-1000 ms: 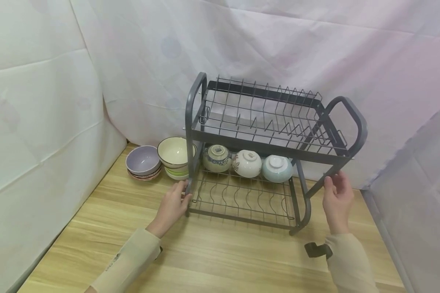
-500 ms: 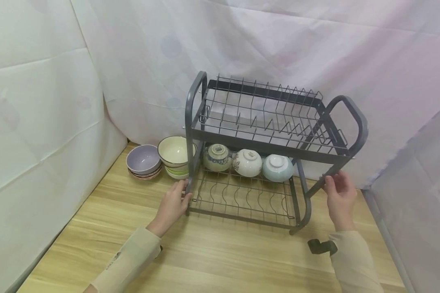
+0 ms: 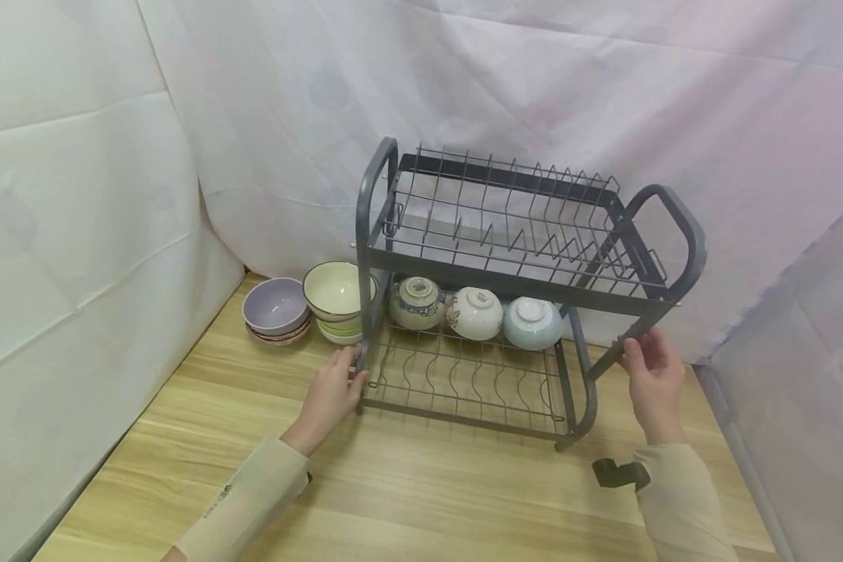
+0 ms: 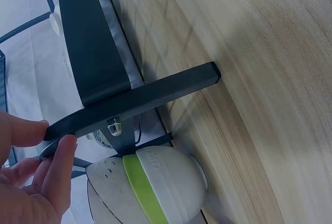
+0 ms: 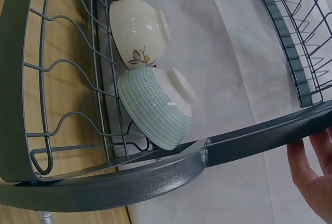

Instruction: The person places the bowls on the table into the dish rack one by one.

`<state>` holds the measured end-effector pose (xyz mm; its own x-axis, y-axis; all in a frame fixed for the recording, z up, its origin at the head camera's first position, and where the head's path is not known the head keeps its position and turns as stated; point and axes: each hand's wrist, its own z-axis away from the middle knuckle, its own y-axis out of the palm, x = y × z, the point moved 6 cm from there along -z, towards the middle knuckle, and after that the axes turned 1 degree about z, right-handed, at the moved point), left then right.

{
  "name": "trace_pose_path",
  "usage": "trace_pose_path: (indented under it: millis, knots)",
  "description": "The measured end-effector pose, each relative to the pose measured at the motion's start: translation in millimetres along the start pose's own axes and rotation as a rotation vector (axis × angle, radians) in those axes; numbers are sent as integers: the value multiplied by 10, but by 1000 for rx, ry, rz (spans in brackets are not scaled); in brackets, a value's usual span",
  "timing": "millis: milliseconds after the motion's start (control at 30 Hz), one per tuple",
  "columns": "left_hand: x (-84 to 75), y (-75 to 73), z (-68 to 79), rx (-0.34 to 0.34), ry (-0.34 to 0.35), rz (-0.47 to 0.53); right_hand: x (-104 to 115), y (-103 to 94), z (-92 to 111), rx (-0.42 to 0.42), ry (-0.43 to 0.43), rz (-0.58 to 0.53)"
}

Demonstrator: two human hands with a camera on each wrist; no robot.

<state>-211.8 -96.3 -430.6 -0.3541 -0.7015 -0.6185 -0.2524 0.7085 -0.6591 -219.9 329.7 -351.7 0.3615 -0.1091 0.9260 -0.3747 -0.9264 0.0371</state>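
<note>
A dark grey two-tier dish rack (image 3: 506, 279) stands on the wooden table. My left hand (image 3: 330, 394) grips its front left leg low down; the left wrist view shows thumb and fingers (image 4: 63, 169) pinching that leg. On the other side my right hand (image 3: 653, 382) holds the sloping right side bar, fingers partly hidden behind it. Three bowls sit upside down along the back of the lower tier: a beige one with a blue pattern (image 3: 417, 304), a white flowered one (image 3: 474, 314) and a pale blue one (image 3: 532, 324).
Left of the rack stand two bowl stacks, one topped by a purple bowl (image 3: 275, 306), the other by a cream bowl with a dark rim (image 3: 333, 290) over a lime-green band (image 4: 142, 187). White cloth (image 3: 288, 117) hangs behind and at both sides.
My right hand has shifted slightly right and closer round the side bar. The left hand, the rack and the bowls look the same.
</note>
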Motion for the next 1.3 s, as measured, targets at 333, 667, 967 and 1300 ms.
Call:
trace_pose_path:
  millis: [333, 667, 967, 1300]
  knots:
    - [64, -133, -103, 55, -60, 83, -1, 5, 2, -3, 13, -26]
    - [453, -697, -402, -186, -211, -80, -26, -2, -14, 0, -4, 0]
    - [1023, -843, -536, -136, -451, -87, -13, 9, 4, -5, -5, -23]
    - [1459, -857, -490, -123, -619, -118, -3, 12, 13, -13, -10, 1]
